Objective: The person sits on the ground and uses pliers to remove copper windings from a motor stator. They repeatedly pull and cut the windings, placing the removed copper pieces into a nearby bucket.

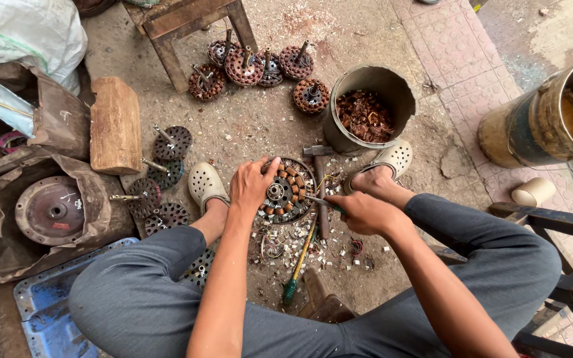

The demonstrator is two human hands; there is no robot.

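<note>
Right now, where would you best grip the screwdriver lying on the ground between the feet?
Probably by the green handle at the near end of the screwdriver. It lies flat and free of both hands, its yellow shaft running up toward the stator, so come from above, fingers across the handle.
</note>
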